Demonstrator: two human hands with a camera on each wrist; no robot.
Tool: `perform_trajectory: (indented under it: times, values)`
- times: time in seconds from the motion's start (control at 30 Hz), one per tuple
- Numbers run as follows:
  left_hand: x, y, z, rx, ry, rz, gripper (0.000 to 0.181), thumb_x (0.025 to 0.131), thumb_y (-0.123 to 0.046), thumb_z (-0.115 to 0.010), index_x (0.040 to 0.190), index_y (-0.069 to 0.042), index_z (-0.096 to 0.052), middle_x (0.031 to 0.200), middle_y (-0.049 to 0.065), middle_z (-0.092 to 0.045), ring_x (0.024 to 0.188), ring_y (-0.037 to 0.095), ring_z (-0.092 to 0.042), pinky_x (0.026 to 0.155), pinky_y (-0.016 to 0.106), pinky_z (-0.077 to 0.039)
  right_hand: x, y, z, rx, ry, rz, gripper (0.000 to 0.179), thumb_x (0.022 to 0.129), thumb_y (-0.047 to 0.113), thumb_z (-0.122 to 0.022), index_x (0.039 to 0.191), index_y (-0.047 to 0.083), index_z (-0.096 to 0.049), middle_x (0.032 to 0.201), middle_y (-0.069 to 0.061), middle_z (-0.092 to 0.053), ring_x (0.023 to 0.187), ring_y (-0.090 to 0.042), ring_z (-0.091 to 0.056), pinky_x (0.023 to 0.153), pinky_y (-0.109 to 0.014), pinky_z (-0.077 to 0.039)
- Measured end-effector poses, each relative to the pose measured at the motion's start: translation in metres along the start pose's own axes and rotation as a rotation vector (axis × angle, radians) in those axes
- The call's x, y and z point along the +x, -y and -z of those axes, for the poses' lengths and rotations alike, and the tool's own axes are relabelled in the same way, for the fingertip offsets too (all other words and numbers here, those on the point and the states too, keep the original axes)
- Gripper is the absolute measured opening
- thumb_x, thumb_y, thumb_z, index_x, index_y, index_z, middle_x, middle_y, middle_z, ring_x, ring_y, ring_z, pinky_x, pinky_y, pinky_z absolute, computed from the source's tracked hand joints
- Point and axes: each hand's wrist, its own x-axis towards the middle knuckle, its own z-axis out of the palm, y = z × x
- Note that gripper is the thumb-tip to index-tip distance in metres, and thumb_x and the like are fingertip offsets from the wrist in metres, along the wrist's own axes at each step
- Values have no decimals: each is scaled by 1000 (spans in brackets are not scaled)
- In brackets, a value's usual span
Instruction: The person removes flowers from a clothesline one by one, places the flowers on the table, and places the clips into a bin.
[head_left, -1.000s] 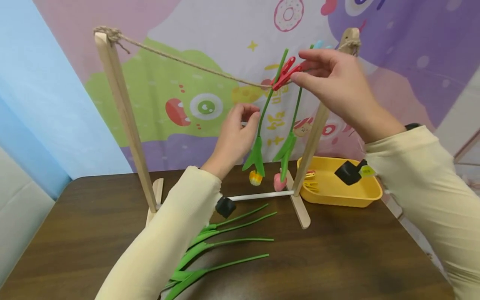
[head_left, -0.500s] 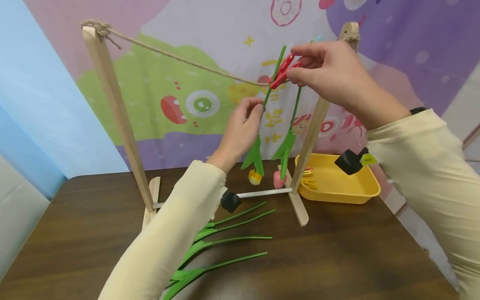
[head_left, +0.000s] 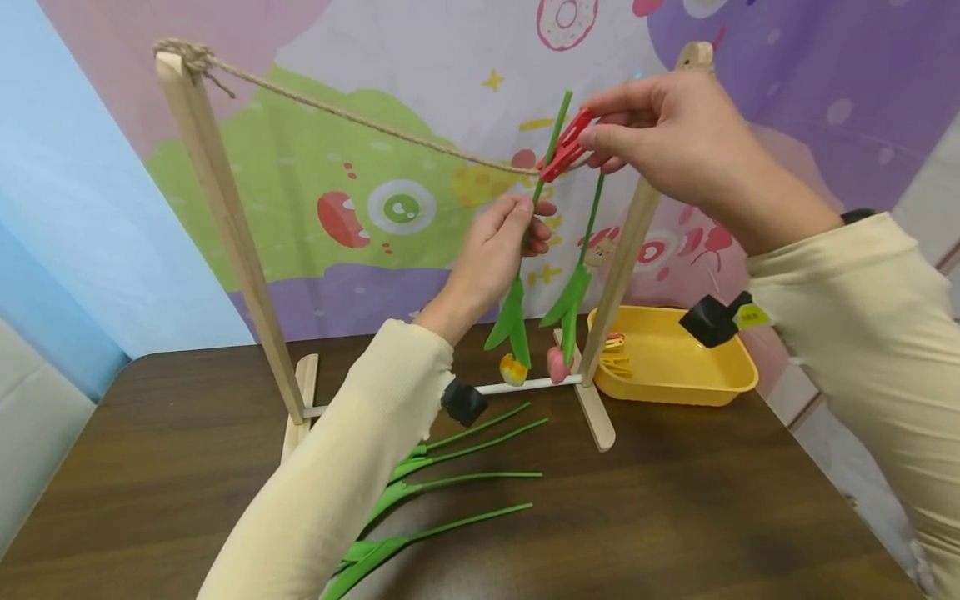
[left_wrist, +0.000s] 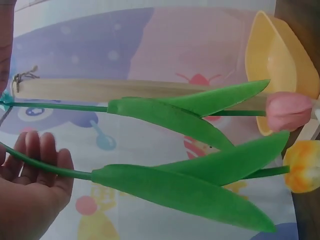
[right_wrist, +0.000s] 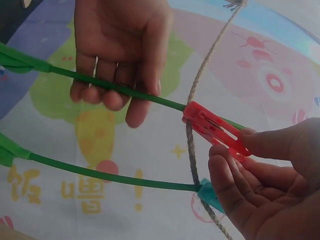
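My right hand (head_left: 697, 142) pinches the red clothespin (right_wrist: 215, 130) between thumb and fingers. The clothespin's jaws sit on the twine and on the stem of an upside-down artificial tulip with a yellow-orange bloom (head_left: 513, 369). Just below the clothespin, my left hand (head_left: 491, 250) holds that tulip's green stem (left_wrist: 55, 170), thumb in front and fingers behind. To its right hangs a pink tulip (left_wrist: 289, 111), also bloom down, with a blue clothespin (right_wrist: 212, 195) at the twine. In the head view my right hand mostly hides that blue clothespin.
The twine (head_left: 360, 122) sags between two wooden posts (head_left: 225, 217) joined low down by a white bar (head_left: 532, 386). Several green stems (head_left: 480, 477) lie on the brown table (head_left: 660, 517), partly under my left sleeve. A yellow basin (head_left: 675, 396) with yellow clothespins (head_left: 617, 362) stands at the right.
My left hand has moved up and right from beside the yellow tulip's stem and now holds it under the clothespin. My right hand stays at the red clothespin. The view has shifted slightly.
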Motion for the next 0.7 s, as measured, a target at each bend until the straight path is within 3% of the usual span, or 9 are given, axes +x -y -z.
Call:
perform_trajectory:
  times: [0.13,0.4,0.7]
  values:
    - [-1,0,1,-22,5,-2,34,103,-15,-31,108,7,-56,76,2,-46,67,14,-46,66,23,-43,0,0,0,-3,0,6,43,91,34,-59,127,12,-58,100,3,-69,76,1,-62,75,-19,-42]
    - [-4,-1,2,48,34,-19,33,103,-19,-31,107,3,-55,74,1,-39,60,13,-35,59,23,-32,-3,1,1,14,-12,10,42,89,38,-61,122,11,-61,93,6,-69,77,-3,-63,75,-21,-42]
    - [-6,-2,1,229,22,-26,31,104,-24,-28,105,-3,-51,95,5,-47,84,19,-42,77,26,-35,-7,-1,1,17,-60,21,35,86,39,-64,107,11,-66,74,13,-65,73,-6,-61,69,-22,-42]
